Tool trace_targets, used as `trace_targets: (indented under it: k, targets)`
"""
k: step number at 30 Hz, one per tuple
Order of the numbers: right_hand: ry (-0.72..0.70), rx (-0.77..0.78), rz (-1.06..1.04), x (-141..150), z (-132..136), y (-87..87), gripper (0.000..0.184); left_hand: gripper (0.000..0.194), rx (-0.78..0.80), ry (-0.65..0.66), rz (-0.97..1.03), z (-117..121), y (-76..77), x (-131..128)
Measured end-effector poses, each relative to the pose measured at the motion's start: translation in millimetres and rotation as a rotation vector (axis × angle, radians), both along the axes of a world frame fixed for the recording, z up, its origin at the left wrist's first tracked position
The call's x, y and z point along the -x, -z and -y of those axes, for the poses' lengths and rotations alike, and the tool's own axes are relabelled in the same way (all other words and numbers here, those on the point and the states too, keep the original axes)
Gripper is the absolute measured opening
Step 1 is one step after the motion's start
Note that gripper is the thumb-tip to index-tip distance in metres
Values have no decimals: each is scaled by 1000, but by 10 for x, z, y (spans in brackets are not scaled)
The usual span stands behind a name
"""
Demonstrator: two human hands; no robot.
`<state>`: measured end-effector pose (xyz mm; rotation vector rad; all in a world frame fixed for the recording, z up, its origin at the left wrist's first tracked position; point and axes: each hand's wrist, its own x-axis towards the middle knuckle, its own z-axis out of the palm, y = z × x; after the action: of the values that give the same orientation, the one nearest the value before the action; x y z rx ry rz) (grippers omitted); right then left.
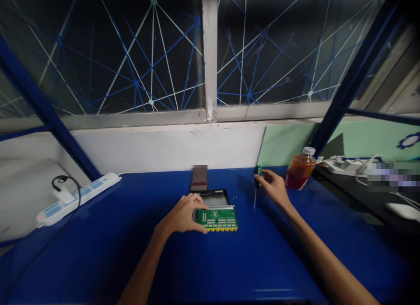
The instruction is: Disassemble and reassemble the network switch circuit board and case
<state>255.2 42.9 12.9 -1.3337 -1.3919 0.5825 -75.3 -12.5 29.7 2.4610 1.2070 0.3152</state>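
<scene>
A green circuit board (220,218) with a yellow strip along its near edge lies on the blue table. My left hand (187,214) grips the board's left end between thumb and fingers. Behind the board is a black tray-like case (218,196), partly hidden by it. To the right, my right hand (272,184) holds a screwdriver (258,178) by its dark green handle, with the thin shaft pointing down at the table. A few tiny pieces, perhaps screws, lie between the case and the screwdriver.
A bottle (301,168) of reddish-brown liquid stands right of my right hand. At the left is a white power strip (80,199) with a plug and black cable. A dark brown object (200,178) sits behind the case, near the wall. Blue posts frame both sides.
</scene>
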Motion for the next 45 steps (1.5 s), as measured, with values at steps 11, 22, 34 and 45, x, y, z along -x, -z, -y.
trace_targets:
  k: [11,22,34,45]
  targets:
    - [-57,-77,-137,115,64,-15,39,63,18,-1,-18,10,-45,-29]
    - [-103,-118,-53,190,153,-68,35,62,30,7,-26,1,-44,-30]
    - [-223,-53,-492,335,182,-176,32,38,-169,-47,219,28,-27,-245]
    - [-202,-19,-739,740,18,-412,28,21,-255,-126,406,-274,-112,-551]
